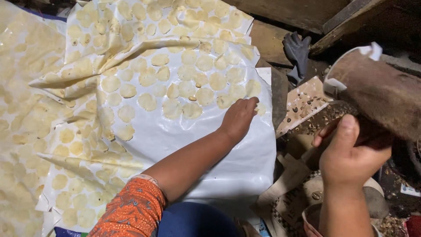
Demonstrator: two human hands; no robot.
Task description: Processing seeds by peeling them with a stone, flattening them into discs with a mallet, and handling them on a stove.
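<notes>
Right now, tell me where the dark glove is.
The dark glove lies top right of centre, beyond the white sheet, above the left hand.

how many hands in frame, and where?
2. The left hand lies flat on the white plastic sheet among pale flattened discs. The right hand grips a brown wooden mallet at right. None seem hidden.

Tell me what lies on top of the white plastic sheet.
Rows of thin pale yellow discs lie on the white plastic sheet. The left hand rests at its right edge; whatever lies under its fingers is hidden.
</notes>
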